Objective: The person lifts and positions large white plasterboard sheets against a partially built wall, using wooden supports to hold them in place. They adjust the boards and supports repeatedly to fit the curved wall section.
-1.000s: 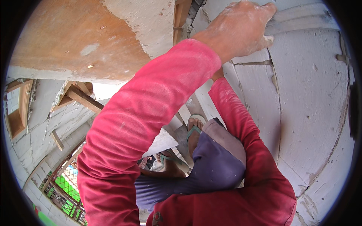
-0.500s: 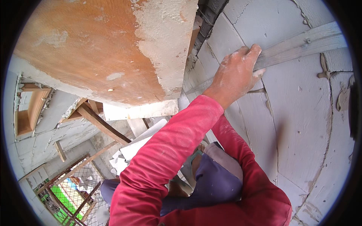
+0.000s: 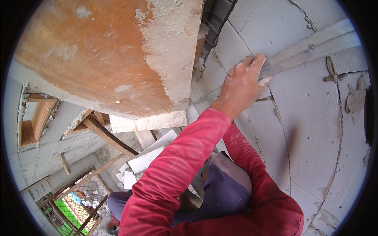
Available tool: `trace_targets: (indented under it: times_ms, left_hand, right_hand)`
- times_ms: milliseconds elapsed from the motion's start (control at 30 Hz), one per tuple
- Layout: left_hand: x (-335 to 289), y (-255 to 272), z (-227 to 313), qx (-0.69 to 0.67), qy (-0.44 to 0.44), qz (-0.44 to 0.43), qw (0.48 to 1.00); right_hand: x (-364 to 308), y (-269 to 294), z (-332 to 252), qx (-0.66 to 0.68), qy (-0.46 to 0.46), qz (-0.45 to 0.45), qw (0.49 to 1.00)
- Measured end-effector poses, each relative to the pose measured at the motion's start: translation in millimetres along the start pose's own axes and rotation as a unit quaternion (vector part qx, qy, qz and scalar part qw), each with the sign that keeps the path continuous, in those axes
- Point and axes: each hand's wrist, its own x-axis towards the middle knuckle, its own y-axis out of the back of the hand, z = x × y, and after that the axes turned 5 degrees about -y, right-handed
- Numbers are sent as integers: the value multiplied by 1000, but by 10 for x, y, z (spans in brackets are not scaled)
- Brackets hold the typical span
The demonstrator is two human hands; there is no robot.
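Compared with half a second ago, little shifts: our left hand pinches the long grey bar, which runs up and right from our fingers across the block wall. We judge it held steady. Our right hand is hidden; we cannot tell its grip.

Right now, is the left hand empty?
No, the left hand is closed on the long grey bar that runs across the pale block wall.
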Motion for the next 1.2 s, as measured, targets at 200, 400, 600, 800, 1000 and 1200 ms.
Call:
trace_targets:
  times_ms: [200,400,600,800,1000,1200]
  left_hand:
    - [28,33,20,7,18,-25,1000]
    - [39,18,-3,17,-3,-7,1000]
    - [43,25,1,29,-17,0,999]
    - [59,23,-18,38,-44,4,998]
    - [68,3,-48,37,-56,17,998]
    - [66,9,-50,57,-59,15,997]
  right_hand:
    - [28,43,-106,28,16,7,999]
    - [-20,-83,8,48,9,47,998]
    - [-126,-290,108,-28,22,99,994]
    - [-170,-299,77,-99,51,108,988]
    - [-155,-302,61,-115,72,116,984]
    - [-73,-344,221,25,-5,93,995]
